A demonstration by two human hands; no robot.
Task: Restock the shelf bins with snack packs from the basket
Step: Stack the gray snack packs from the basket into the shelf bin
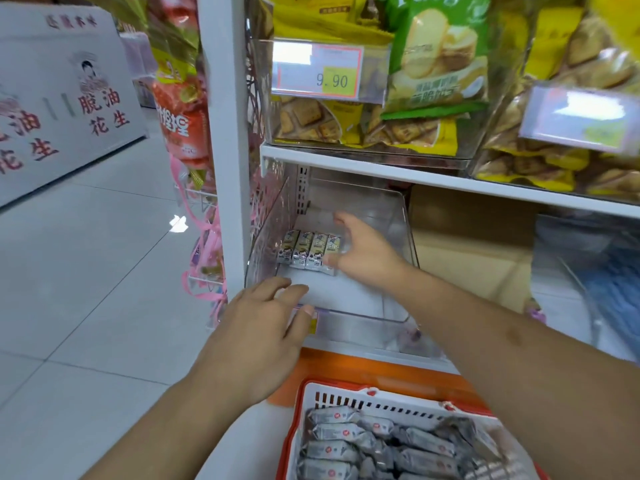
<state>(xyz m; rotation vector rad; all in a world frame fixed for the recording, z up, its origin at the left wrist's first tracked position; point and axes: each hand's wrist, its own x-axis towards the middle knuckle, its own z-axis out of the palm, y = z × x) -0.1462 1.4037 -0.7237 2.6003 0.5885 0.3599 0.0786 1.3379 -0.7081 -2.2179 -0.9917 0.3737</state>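
Four snack packs (309, 250) lined up in bin (398, 216) by spread right hand (363, 252); left hand (263, 327) relaxed on rim; next, more from basket (301, 403)

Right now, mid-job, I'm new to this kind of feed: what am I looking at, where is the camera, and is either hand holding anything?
There is one picture, taken by a camera worn on the person's head, looking forward and down. No machine is involved; the two bare arms belong to that person.

The right hand reaches into a clear plastic bin on the lower shelf. Its fingers are at the end of a short row of small snack packs on the bin floor; whether it grips the end pack or only touches it, I cannot tell. The left hand rests on the bin's front edge, fingers fairly straight, holding nothing.

At the bottom sits a red and white basket full of grey wrapped packs. Above hang bins of biscuit bags, one with a price tag reading 9.90.
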